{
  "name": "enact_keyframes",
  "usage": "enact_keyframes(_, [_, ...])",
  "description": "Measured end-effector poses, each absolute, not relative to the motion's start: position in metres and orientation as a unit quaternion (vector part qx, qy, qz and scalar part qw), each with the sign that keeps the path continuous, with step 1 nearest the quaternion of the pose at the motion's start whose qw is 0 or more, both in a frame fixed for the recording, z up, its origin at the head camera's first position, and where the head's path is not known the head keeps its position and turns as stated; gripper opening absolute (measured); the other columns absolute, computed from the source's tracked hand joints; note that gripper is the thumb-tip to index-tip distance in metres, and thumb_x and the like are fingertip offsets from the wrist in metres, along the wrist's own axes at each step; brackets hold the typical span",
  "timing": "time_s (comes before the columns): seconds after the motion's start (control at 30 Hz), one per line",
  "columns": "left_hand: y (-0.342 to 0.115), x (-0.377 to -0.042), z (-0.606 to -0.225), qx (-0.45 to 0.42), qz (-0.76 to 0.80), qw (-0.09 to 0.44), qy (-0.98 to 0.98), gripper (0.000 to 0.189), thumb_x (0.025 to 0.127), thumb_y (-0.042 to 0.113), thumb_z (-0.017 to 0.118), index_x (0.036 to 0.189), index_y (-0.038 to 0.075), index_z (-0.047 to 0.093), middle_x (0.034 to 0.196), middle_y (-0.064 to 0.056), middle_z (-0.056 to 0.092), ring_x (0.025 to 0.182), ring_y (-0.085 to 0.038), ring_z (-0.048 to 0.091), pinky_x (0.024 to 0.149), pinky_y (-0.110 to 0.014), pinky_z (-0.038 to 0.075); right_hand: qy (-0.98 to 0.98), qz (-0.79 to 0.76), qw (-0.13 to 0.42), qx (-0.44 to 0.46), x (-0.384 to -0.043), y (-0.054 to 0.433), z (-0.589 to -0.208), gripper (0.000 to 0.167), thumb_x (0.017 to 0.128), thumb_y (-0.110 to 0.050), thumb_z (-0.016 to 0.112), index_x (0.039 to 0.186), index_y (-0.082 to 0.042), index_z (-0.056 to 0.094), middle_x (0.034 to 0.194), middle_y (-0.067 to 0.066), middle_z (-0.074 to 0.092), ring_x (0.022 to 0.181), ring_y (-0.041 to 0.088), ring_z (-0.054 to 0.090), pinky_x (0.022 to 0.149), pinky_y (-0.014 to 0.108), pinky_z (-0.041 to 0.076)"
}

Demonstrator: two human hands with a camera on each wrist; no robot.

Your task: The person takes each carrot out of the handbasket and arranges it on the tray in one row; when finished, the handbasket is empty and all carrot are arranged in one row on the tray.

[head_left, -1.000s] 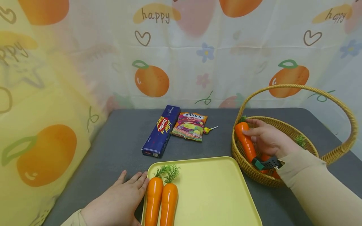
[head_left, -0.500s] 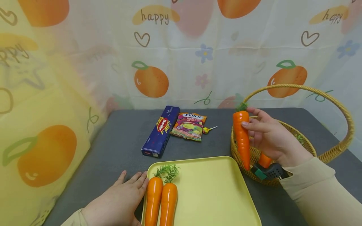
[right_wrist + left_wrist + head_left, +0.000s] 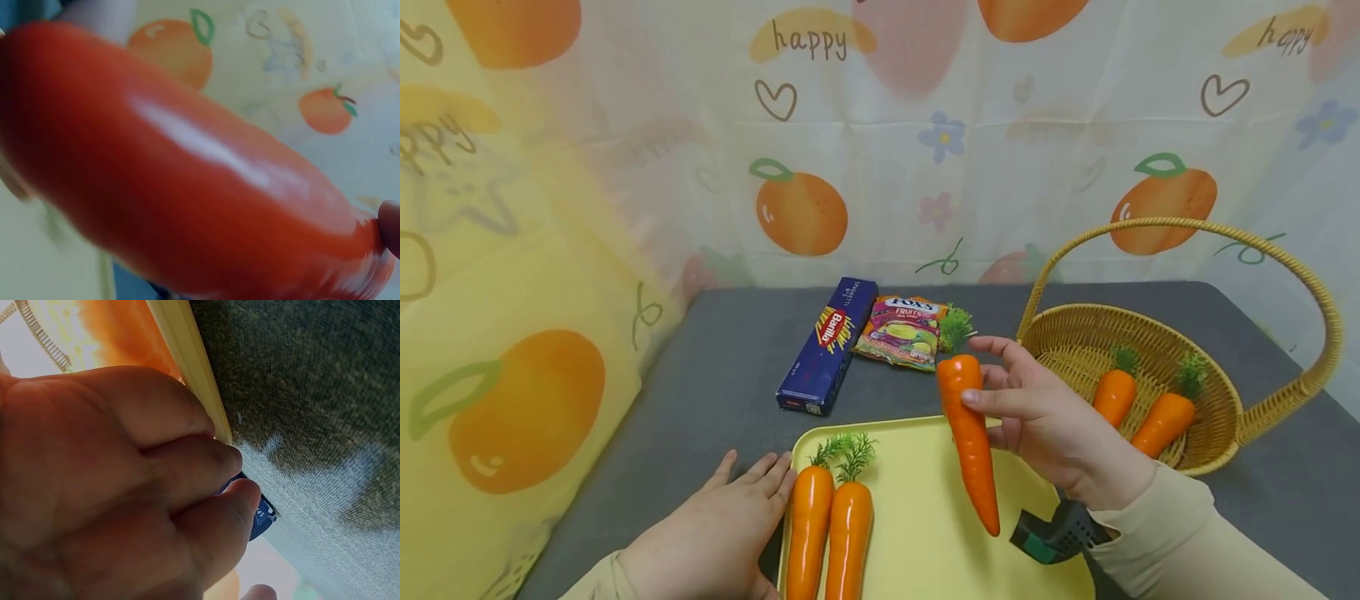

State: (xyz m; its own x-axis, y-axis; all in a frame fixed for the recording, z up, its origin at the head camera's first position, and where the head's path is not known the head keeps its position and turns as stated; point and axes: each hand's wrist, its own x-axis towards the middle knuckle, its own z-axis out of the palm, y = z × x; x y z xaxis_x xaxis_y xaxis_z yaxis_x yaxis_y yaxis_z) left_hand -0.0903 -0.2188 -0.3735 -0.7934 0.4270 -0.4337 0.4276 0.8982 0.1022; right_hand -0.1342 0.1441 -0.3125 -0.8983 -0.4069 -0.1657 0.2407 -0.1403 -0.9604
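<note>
My right hand [image 3: 1045, 417] pinches an orange carrot [image 3: 967, 442] with a green leafy top between thumb and fingers, its tip pointing down over the yellow tray [image 3: 917, 508]. In the right wrist view that carrot [image 3: 187, 169] fills most of the picture, with a fingertip at its thick end. Two more carrots, a left one [image 3: 808, 525] and a right one [image 3: 850, 533], lie side by side along the tray's left edge. My left hand [image 3: 715, 525] rests with straight fingers against that edge; in the left wrist view its fingers [image 3: 194, 475] lie along the tray rim [image 3: 194, 362].
A wicker basket [image 3: 1217, 454] with a tall arched handle stands at the right, holding two carrots [image 3: 1163, 423]. Behind the tray lie a blue Barilla spaghetti box [image 3: 827, 346] and a Fox's candy bag [image 3: 901, 332]. A patterned curtain [image 3: 880, 200] closes off the back.
My right hand has lifted the carrot out of the basket and carried it left over the tray, uncovering two carrots in the basket. The left hand has stayed in place.
</note>
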Motion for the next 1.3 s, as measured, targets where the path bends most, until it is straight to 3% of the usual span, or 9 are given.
enact_keyframes(0.4, [-0.219,-0.091,-0.371,0.223,0.008,0.236,0.946,0.137,0.065,0.082,0.091,0.167,0.002,0.046,0.177,-0.016,0.039,0.166,-0.04,0.035,0.129,-0.079,0.016,0.616,-0.735,0.276,-0.064,-0.119,0.112,-0.334,0.06,0.105,-0.008,0.069,0.155,-0.01,0.036,0.138,0.012,0.059,0.107,0.024,0.07,0.086,0.037,0.066])
enact_keyframes(0.67, [-0.221,-0.089,-0.371,0.234,0.007,0.223,0.946,0.137,0.066,0.087,0.086,0.165,0.001,0.049,0.175,-0.019,0.041,0.164,-0.042,0.038,0.127,-0.081,0.019,0.621,-0.725,0.296,-0.035,-0.113,0.096,-0.359,0.049,0.102,-0.006,0.071,0.144,-0.008,0.046,0.131,0.013,0.062,0.106,0.026,0.07,0.091,0.044,0.065])
enact_keyframes(0.83, [-0.22,-0.09,-0.372,0.224,0.01,0.234,0.946,0.136,0.066,0.082,0.09,0.167,0.002,0.046,0.177,-0.017,0.039,0.165,-0.04,0.036,0.129,-0.079,0.017,0.62,-0.723,0.303,-0.024,-0.109,0.086,-0.374,0.048,0.1,-0.004,0.071,0.142,-0.007,0.047,0.127,0.013,0.061,0.105,0.026,0.07,0.09,0.047,0.065])
enact_keyframes(1.0, [-0.221,-0.09,-0.371,0.232,0.007,0.229,0.945,0.138,0.066,0.087,0.086,0.167,0.002,0.047,0.176,-0.018,0.04,0.165,-0.042,0.037,0.128,-0.08,0.019,0.604,-0.733,0.311,-0.027,-0.106,0.08,-0.383,0.043,0.101,-0.003,0.07,0.137,-0.007,0.048,0.122,0.012,0.06,0.102,0.026,0.069,0.087,0.046,0.066])
enact_keyframes(1.3, [-0.218,-0.09,-0.372,0.216,0.009,0.236,0.948,0.137,0.064,0.081,0.092,0.167,0.002,0.046,0.178,-0.016,0.038,0.166,-0.04,0.034,0.129,-0.079,0.017,0.611,-0.725,0.318,0.003,-0.103,0.071,-0.389,0.044,0.101,0.001,0.07,0.136,-0.006,0.044,0.125,0.016,0.055,0.103,0.029,0.07,0.082,0.047,0.068])
